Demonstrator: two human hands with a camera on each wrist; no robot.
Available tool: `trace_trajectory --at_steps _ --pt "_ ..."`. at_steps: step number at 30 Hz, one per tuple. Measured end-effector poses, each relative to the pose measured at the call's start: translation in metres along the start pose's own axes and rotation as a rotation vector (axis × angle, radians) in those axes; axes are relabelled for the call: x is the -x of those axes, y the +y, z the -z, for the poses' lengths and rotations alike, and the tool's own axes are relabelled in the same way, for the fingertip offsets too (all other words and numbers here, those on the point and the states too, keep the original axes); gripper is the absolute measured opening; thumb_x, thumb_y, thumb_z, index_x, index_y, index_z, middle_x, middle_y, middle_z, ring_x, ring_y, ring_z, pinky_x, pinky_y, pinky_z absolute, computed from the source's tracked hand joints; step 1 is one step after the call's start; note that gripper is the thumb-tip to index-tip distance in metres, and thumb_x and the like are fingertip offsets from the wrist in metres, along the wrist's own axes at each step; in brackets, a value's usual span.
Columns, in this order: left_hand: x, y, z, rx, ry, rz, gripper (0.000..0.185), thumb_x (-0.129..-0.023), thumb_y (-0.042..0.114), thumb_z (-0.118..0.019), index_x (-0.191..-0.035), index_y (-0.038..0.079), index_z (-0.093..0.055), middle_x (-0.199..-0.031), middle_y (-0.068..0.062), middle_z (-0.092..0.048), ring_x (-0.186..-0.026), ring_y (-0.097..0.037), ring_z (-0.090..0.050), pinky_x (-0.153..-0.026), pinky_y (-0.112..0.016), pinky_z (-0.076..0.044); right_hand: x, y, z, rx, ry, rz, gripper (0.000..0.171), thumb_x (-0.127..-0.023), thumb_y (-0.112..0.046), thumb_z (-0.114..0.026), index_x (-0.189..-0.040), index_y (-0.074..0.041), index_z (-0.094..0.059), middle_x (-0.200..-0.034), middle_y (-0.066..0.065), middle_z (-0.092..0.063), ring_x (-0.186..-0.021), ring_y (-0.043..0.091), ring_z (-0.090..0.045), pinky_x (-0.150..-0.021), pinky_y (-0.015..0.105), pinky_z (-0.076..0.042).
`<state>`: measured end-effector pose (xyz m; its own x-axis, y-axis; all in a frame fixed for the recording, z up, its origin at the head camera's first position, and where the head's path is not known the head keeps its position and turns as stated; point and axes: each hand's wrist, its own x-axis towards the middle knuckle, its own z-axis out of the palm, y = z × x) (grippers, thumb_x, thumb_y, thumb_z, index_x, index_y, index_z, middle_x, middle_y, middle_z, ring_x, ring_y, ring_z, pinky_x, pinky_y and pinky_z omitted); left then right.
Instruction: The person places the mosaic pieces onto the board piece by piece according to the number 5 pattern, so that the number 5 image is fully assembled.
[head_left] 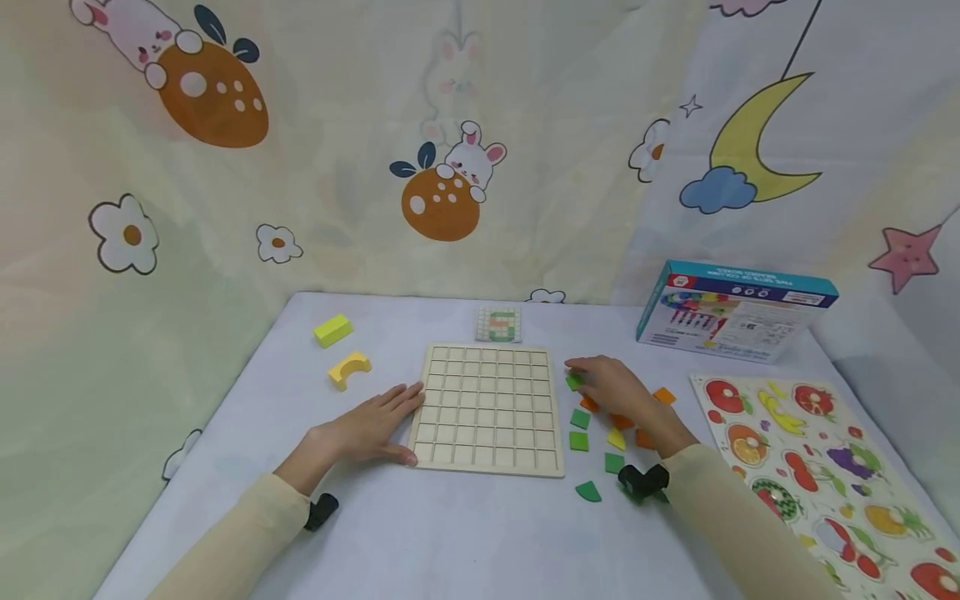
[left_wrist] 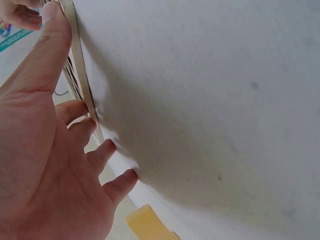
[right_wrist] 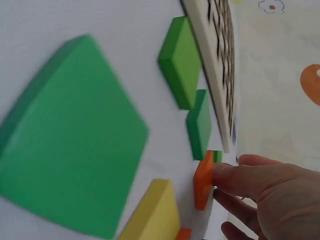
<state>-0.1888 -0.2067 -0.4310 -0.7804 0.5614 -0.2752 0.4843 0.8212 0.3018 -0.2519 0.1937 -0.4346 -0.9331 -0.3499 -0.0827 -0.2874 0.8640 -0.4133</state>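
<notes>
A pale wooden grid board (head_left: pixel 487 408) lies on the white table. My left hand (head_left: pixel 375 425) rests at its left edge with fingers extended; in the left wrist view the thumb (left_wrist: pixel 47 47) lies along the board's side. Beyond the board's right edge, my right hand (head_left: pixel 618 387) reaches over a green tile (head_left: pixel 574 382), its fingertips partly covering it. In the right wrist view the thumb is close beside an orange tile (right_wrist: pixel 203 181); whether the fingers pinch a tile is hidden. Several green, orange and yellow tiles lie around that hand, including a green quarter-round piece (head_left: pixel 588 492).
A small patterned card (head_left: pixel 498 325) lies behind the board. Left of it are a yellow-green block (head_left: pixel 333 331) and a yellow arch block (head_left: pixel 349 368). At the right stand a printed box (head_left: pixel 735 312) and a flat fruit-picture sheet (head_left: pixel 817 467). A printed cloth hangs behind.
</notes>
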Motion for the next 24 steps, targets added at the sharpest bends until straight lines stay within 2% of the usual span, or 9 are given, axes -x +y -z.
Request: trace_trajectory --at_steps 4,8,16,24 --pt "-0.001 0.002 0.002 -0.006 -0.009 0.01 0.104 -0.08 0.06 -0.064 -0.155 0.005 -0.019 -0.164 -0.011 -0.01 -0.15 -0.037 -0.012 -0.12 -0.056 -0.02 -0.003 0.002 -0.002 0.001 0.018 -0.034 0.048 -0.09 -0.007 -0.066 -0.137 -0.009 -0.055 -0.125 0.011 -0.065 -0.121 0.033 -0.055 -0.106 0.053 -0.043" --pt "-0.001 0.001 0.001 -0.007 -0.005 0.022 0.103 -0.079 0.058 -0.067 -0.154 0.005 -0.02 -0.164 -0.011 -0.011 -0.15 -0.038 -0.013 -0.119 -0.056 -0.021 -0.01 -0.01 -0.002 -0.028 0.031 -0.038 0.049 -0.091 -0.01 -0.067 -0.138 -0.011 -0.054 -0.125 0.01 -0.065 -0.116 0.03 -0.057 -0.106 0.051 -0.044" --pt "0.003 -0.001 -0.002 0.005 0.003 0.021 0.103 -0.079 0.058 -0.068 -0.154 0.003 -0.021 -0.163 -0.013 -0.013 -0.149 -0.04 -0.015 -0.118 -0.057 -0.022 -0.034 -0.051 -0.015 -0.029 0.052 0.078 0.045 -0.091 -0.012 -0.067 -0.135 -0.009 -0.057 -0.12 0.007 -0.068 -0.116 0.027 -0.06 -0.1 0.045 -0.049" --pt "-0.001 0.001 -0.001 0.005 0.01 0.004 0.103 -0.08 0.06 -0.065 -0.154 0.005 -0.021 -0.164 -0.011 -0.012 -0.149 -0.039 -0.015 -0.118 -0.057 -0.022 -0.046 -0.053 -0.03 0.014 0.097 0.069 0.043 -0.09 -0.014 -0.068 -0.132 -0.012 -0.06 -0.117 0.003 -0.07 -0.108 0.023 -0.061 -0.09 0.04 -0.053"
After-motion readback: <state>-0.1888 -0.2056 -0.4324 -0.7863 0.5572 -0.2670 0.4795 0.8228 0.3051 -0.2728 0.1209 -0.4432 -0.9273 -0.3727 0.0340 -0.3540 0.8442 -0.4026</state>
